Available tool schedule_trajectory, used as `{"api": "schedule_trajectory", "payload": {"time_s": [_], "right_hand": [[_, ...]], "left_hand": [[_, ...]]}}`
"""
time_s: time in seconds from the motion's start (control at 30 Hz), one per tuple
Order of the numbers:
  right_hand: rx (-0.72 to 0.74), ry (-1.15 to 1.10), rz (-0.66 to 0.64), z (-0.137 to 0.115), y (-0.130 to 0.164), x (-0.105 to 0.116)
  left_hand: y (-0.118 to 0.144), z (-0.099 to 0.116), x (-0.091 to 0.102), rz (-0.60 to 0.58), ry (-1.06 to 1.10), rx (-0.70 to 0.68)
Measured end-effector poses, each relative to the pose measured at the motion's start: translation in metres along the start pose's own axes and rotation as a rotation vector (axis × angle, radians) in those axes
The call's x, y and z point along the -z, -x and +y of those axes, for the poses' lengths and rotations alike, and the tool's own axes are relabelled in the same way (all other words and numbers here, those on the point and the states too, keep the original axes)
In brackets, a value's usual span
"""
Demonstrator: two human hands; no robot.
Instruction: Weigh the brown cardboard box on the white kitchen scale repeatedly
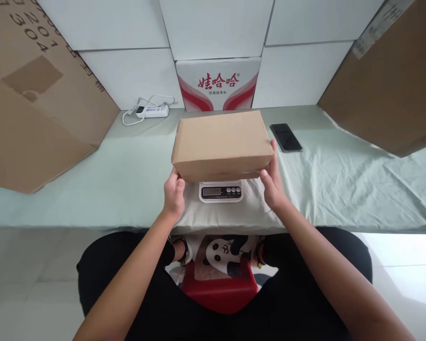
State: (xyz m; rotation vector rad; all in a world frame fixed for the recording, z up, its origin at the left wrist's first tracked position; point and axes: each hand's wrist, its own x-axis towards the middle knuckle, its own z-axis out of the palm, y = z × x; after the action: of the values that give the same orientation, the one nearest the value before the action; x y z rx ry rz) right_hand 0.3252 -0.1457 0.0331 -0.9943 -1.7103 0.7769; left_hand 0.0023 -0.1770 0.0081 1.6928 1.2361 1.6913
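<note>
Between the two hands, one closed cardboard box (222,144) is held at its near lower corners: the left hand (173,194) is pressed against the left corner, the right hand (272,182) against the right side and corner. Each grip is set flat against the box rather than closed around it, with thumbs and fingers spread along the cardboard. Whether the box rests fully on the scale or is carried by the hands cannot be told.

Just below the box and between the wrists, one white digital scale (220,192) is seen, with a dark display and three round buttons showing on its front edge; the rest of it is hidden under the box.

The box is plain brown, rectangular, wider than deep and rather low, with clean edges and no print on the faces that show. A seam line is faintly seen along the front face.

Beyond the right hand, one dark phone (286,137) lies flat on the pale green cloth of the table (341,180). Beyond the left hand, near the wall, one white power strip (152,111) with its cord is laid. Straight behind the box, one white and red printed carton (218,85) stands against the tiled wall. Two large brown cardboard sheets are leaned at the far sides, one to the left (39,104) and one to the right (394,80).
</note>
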Motion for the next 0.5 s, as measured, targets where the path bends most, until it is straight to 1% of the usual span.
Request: {"api": "schedule_trajectory", "payload": {"time_s": [0.2,0.37,0.5], "right_hand": [[0.0,-0.013,0.019,0.007,0.004,0.0],[-0.031,0.013,-0.013,0.001,-0.002,-0.001],[-0.064,0.052,-0.012,-0.006,-0.009,-0.002]], "left_hand": [[-0.001,-0.003,-0.003,-0.034,0.073,0.045],[0.0,-0.009,-0.001,-0.034,0.093,0.049],[-0.002,-0.006,-0.001,-0.055,0.083,0.046]]}}
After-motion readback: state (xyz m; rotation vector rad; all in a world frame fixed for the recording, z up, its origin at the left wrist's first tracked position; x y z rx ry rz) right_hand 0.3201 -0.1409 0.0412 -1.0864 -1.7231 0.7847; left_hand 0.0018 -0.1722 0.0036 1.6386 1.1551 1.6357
